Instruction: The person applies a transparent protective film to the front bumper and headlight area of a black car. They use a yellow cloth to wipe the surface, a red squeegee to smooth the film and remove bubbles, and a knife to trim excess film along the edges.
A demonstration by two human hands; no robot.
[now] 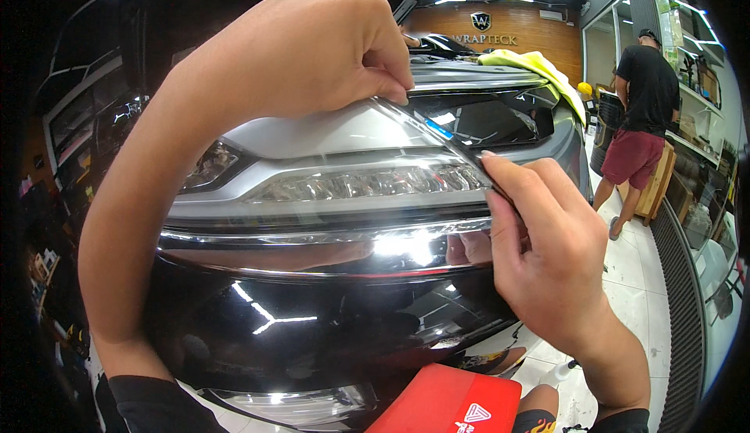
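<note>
In front of me is a car headlight [367, 187] with silver trim and a row of clear lens segments. My left hand [344, 50] reaches over its top, thumb and fingers pinched on the upper edge of a thin, see-through film [414, 130]. Lower on the right, my right hand [547, 234] pinches the same slanting edge between thumb and fingers. A small blue tab [439, 129] shows along that edge, between the two hands. How far the film reaches across the headlight is hard to make out.
Below the headlight curves a glossy black bumper [312, 316]. A red box-like object [453, 402] is by my legs, near a white bottle [556, 374]. A yellow-green cloth [535, 66] drapes over the car. Another person [647, 89] stands turned away at the right.
</note>
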